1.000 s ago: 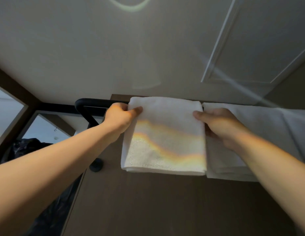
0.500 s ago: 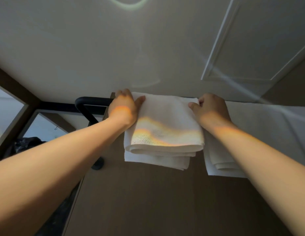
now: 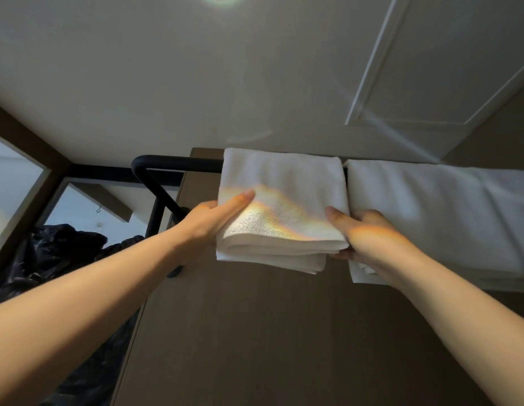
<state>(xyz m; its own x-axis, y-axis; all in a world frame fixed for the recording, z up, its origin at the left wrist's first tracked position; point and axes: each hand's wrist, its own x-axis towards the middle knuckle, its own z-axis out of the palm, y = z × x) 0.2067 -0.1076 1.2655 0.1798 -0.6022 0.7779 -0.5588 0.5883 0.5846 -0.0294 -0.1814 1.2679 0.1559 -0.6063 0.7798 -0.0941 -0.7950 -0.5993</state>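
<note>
The brown wood-grain panel [image 3: 255,332] fills the lower part of our view, with a pale wall above it. On the right a large white towel [image 3: 436,218] hangs over the black rail [image 3: 179,163], spread wide along it.

Just to its left, with a narrow gap between them, hangs the folded white towel [image 3: 284,180] that we are handling. It is draped over the same rail near the bar's bent left end. The towel is plain white terry, folded into several layers that show as stacked edges along its bottom. A rainbow-tinted band of light runs slantwise across its front. Its top fold lies along the rail, so its width runs left to right, while its hanging end points down. The front face is a little wider than it is tall.

A black plastic bag [image 3: 50,253] sits low at the left, beyond the panel's edge.

Our left hand [image 3: 208,221] pinches the towel's left edge, thumb laid straight on the front and fingers hidden behind. Our right hand [image 3: 367,238] grips the lower right corner, thumb on the front and fingers curled under the layers.
</note>
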